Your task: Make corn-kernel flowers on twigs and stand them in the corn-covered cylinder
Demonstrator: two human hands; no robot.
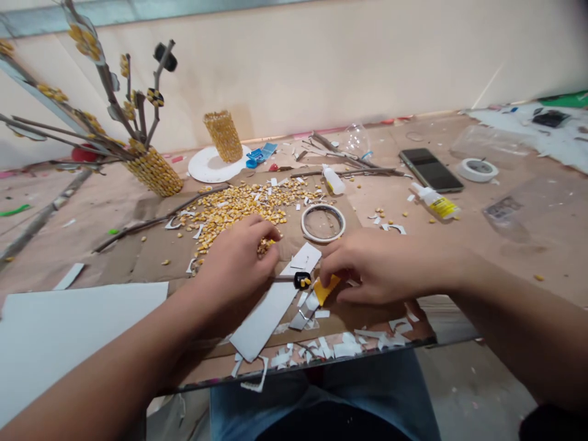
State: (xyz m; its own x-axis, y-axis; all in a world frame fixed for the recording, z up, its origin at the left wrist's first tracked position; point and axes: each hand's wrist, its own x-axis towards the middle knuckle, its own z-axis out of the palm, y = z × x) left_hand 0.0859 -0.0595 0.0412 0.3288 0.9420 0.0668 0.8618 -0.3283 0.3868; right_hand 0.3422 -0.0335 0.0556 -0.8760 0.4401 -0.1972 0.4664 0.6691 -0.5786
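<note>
Rests the left hand (241, 254) to the left of the tape ring (323, 239) and nearer the body, over the near edge of the corn kernels (229, 214), spread loose on the far left side of the ring. Bends these fingers loosely, back of the hand upward, thumb and forefinger a little apart; cannot tell of any kernel caught beneath.

Holds the right hand (362, 266) on the near right side of the tape ring, half closed, fingers hooked downward over a yellow piece (326, 291), itself on the near side of the ring. Appears to touch it with a fingertip; cannot tell of a firm grip.

Has between the two hands, also nearer than the ring, a black piece (298, 279) with kernels on it, a long white strip (265, 321) angled toward the body, and, closer to the table edge, many paper scraps (346, 349).

Shows beyond the ring a small glue bottle (335, 182); to its right, a yellow-labelled bottle (440, 205) and, farther back, a phone (430, 169). Far to the left of and beyond the ring, a corn-covered cup (223, 136) on a white disc (202, 170), and a corn-covered pot (154, 173) full of branches (140, 116).
</note>
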